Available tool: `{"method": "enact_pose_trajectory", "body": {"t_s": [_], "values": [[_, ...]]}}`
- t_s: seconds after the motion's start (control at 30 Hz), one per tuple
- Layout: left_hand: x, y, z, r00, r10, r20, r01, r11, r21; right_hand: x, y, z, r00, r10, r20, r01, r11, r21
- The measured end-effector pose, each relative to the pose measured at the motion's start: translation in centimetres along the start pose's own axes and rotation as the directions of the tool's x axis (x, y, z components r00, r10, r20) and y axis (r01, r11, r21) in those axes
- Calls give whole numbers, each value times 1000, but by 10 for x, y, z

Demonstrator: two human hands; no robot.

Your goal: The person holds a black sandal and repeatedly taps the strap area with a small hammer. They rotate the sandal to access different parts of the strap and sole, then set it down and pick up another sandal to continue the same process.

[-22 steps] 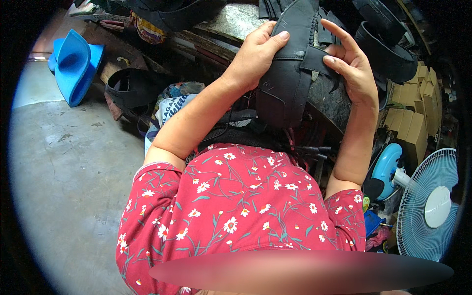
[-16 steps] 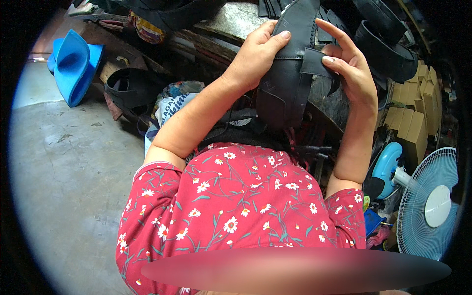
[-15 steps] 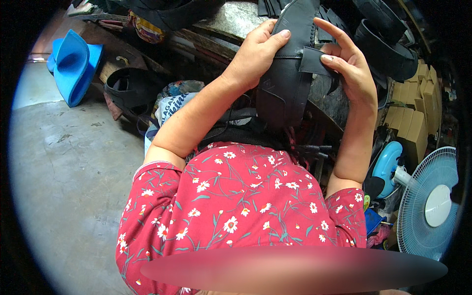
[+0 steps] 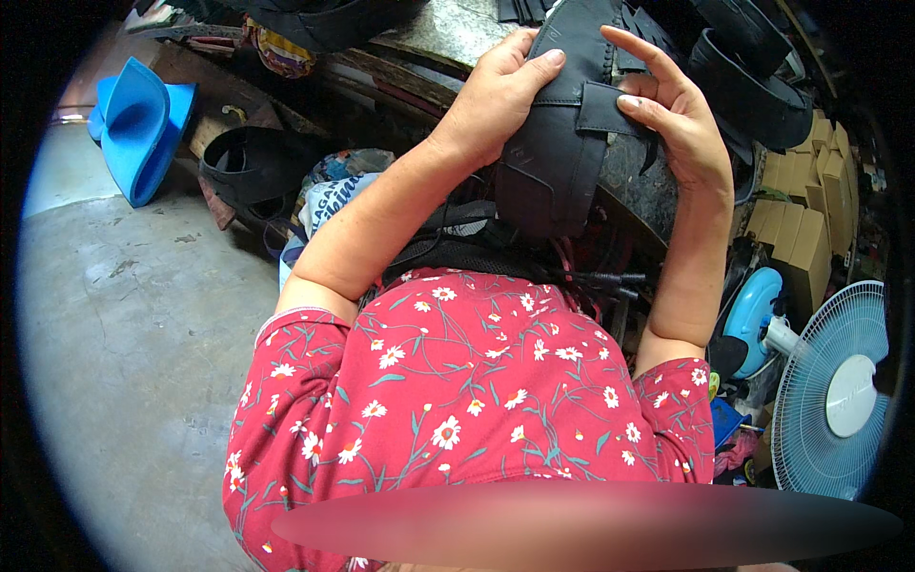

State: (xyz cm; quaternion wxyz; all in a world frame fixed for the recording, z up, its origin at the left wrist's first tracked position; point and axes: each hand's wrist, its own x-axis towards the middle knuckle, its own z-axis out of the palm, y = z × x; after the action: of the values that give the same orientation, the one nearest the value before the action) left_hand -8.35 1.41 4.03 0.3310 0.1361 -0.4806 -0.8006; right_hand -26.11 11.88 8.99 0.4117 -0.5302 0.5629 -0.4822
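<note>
A long black leather-like piece (image 4: 551, 157) with stitched seams is held up in front of my chest, over the edge of the workbench. My left hand (image 4: 498, 100) grips its left edge, thumb on top and fingers hidden beneath. A short black strap tab (image 4: 600, 108) sticks out from the piece's right side. My right hand (image 4: 688, 129) pinches the end of that tab between the thumb and bent fingers, while its index finger stretches out toward the piece's zigzag-stitched edge. The far end of the piece is cut off by the picture's top.
A worn workbench (image 4: 434, 43) lies beyond my hands, with black strips and curved black pieces (image 4: 748, 91) to the right. Cardboard boxes (image 4: 796, 238) and a fan (image 4: 829, 396) stand at my right. Blue curved sheets (image 4: 143, 133) and a black bucket-like item (image 4: 250, 167) are at the left.
Both hands keep their holds. The black piece has shifted slightly upward in the picture, and the tab now lies flatter and a little higher under my right thumb.
</note>
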Motion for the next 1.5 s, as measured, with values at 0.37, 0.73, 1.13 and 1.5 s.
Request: {"method": "enact_pose_trajectory", "body": {"t_s": [0.37,0.73,1.13,1.5], "values": [[-2,3,4,999,-29,-16,29,1000,-13,3,7,-4,998,-38,49,34,997,73],[-2,4,4,999,-36,-22,36,999,-19,6,7,-7,995,3,98,-10,997,72],[-4,3,5,1000,-14,2,14,999,41,3,1,-1,999,25,32,-25,1000,13],[-5,3,3,1000,-17,-19,19,997,76,3,6,4,1000,2,-4,-1,1000,25]]}}
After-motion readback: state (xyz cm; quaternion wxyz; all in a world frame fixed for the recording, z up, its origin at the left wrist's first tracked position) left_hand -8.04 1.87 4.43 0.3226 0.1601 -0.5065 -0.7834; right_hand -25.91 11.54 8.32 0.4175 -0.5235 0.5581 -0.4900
